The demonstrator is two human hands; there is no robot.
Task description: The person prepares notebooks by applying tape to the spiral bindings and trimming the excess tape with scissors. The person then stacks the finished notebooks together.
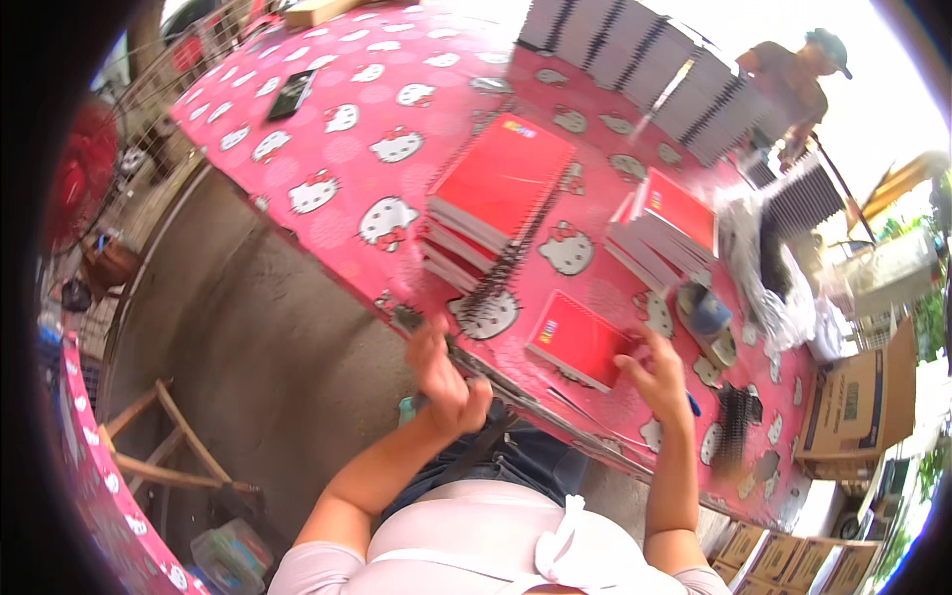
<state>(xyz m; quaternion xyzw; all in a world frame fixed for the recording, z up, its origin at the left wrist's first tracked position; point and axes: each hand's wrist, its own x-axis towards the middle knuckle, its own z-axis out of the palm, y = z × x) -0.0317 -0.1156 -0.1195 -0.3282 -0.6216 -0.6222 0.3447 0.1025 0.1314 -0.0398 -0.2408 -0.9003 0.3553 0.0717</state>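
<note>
Right grip [654,375] looks to be pinching the right end of a small red notebook [578,339], which lies flat on the pink desk [352,260] near its front edge. Left grip [448,385] is off to the left with curled fingers, just by the desk edge; it's blurry, so can't tell if anything's in it, but nothing obvious shows. Seems like the step is just handling that one notebook, and imo the trick is to keep it flat, hold it lightly by the end so the cover doesn't crease, and bring the left grip over to steady the far corner so the pages stay square. Counts, going outward: one notebook in the grip, two red piles beyond it, a tall stack [504,171] and a smaller, messier pile [676,213], though the books in each are too smeared to count. Two clumps of black coil that I can make out: one bunch [504,270] against the tall stack, another clump [734,421] right of the right grip. Then one phone [291,95] at far left, one crumpled clear bag [746,273], one row of bound blocks [620,48] at the far side, one open carton [843,407] beside the desk, and one other person [785,79] back there.
</note>
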